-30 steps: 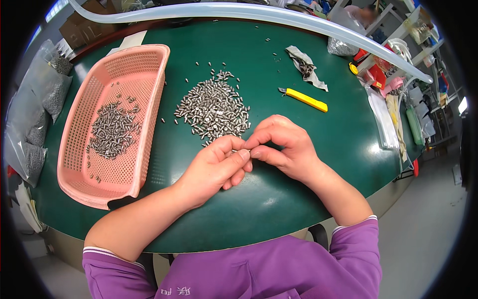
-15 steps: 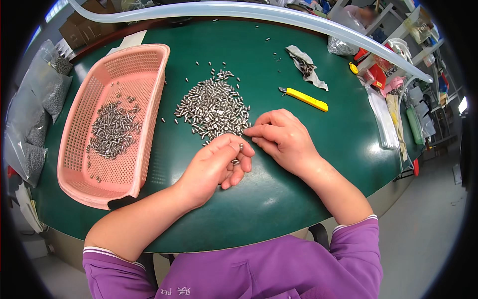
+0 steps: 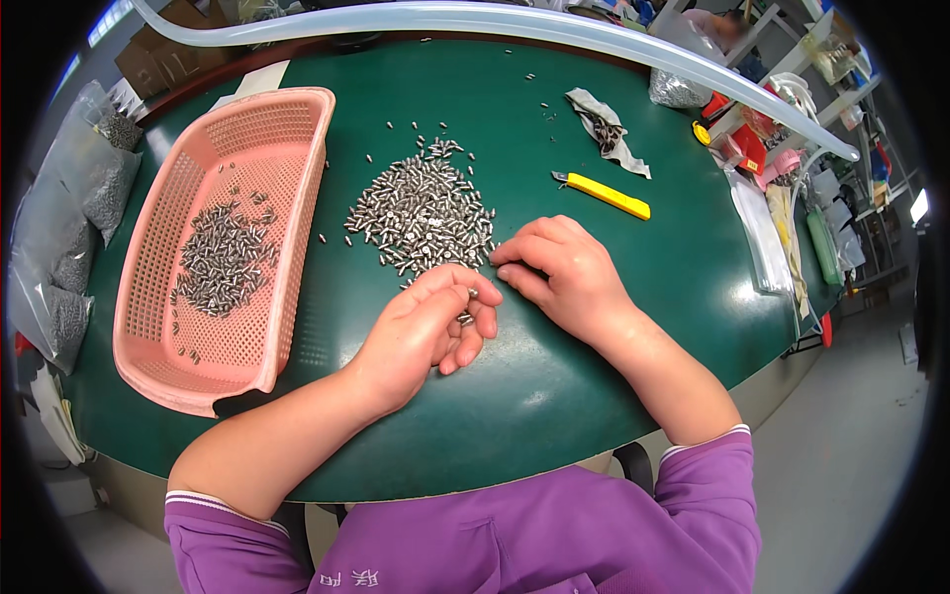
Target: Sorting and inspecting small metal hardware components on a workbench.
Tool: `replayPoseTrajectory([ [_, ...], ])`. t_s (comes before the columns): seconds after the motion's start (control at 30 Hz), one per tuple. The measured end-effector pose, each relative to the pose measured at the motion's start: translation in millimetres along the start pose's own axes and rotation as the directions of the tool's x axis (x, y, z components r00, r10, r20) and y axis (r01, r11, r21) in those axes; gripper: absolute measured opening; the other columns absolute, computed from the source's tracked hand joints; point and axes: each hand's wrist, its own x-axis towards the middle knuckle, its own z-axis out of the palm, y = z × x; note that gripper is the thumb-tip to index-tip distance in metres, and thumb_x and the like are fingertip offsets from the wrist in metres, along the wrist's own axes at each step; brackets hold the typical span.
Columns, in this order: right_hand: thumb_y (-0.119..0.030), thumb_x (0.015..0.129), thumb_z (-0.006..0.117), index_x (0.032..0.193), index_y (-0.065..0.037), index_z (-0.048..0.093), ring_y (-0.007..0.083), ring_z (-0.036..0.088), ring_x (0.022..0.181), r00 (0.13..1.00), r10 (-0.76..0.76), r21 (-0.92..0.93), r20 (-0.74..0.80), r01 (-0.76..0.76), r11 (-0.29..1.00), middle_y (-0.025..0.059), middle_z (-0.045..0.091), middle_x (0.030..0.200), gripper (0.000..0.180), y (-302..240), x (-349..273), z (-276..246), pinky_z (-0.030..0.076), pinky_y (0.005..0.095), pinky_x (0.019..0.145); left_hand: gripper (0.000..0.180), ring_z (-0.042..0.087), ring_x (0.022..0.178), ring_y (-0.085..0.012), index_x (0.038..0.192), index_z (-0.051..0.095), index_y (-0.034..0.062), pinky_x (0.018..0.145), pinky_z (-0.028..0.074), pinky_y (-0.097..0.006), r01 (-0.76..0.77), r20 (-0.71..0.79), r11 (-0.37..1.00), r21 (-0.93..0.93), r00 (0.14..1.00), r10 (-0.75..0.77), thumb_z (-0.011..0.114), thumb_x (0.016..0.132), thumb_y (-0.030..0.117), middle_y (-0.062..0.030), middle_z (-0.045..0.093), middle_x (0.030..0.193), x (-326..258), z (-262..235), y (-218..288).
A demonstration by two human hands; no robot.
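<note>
A heap of small shiny metal pins (image 3: 421, 206), short and bullet-like, lies on the green table (image 3: 534, 396). Just in front of the heap, my left hand (image 3: 408, 332) is half curled, palm turned inward. One metal pin shows at its thumb and forefinger, and another metal pin (image 3: 465, 318) is cupped by the lower fingers. My right hand (image 3: 569, 272) rests at the heap's right edge, thumb and forefinger pinched together by the outermost pins. Whatever sits between those fingertips is too small to make out.
To the left stands a pink perforated basket (image 3: 319, 168) with more metal pins inside. A yellow utility knife (image 3: 609, 195) and a crumpled wrapper holding dark bits (image 3: 609, 134) lie back right. Filled plastic bags (image 3: 69, 247) line the left edge; a clear tube (image 3: 515, 22) arches overhead.
My right hand's fingertips have shifted slightly right and drawn closer together at the heap's edge. The left hand's thumb and forefinger have moved a little with the pin. The heap looks the same.
</note>
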Motion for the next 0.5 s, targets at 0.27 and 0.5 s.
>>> replayPoseTrajectory([
  [0.27,-0.005,0.081,0.067,0.091,-0.007,0.065,0.0154,0.056,0.081,0.985,0.16,0.343,0.063,-0.172,0.924,0.0036,0.058,0.089,0.01,-15,2,-9,0.047,0.0278,0.071,0.016,0.046,0.06,-0.0064,0.108,0.05,0.0042,0.049,0.035,-0.019,-0.011,-0.064,0.995,0.1,0.998,0.017,0.047,0.097,0.015,-0.0044,0.055,0.086,0,2,0],
  [0.5,-0.006,0.086,0.067,0.095,-0.006,0.066,0.0104,0.057,0.084,0.966,0.167,0.676,0.2,-0.259,0.69,0.0026,0.055,0.094,0.009,-24,-2,-10,0.049,0.0243,0.073,0.019,0.045,0.059,-0.0047,0.111,0.051,0.0058,0.049,0.035,-0.018,-0.009,-0.042,0.998,0.069,0.999,0.012,0.055,0.096,0.016,-0.003,0.055,0.084,0,2,-3],
])
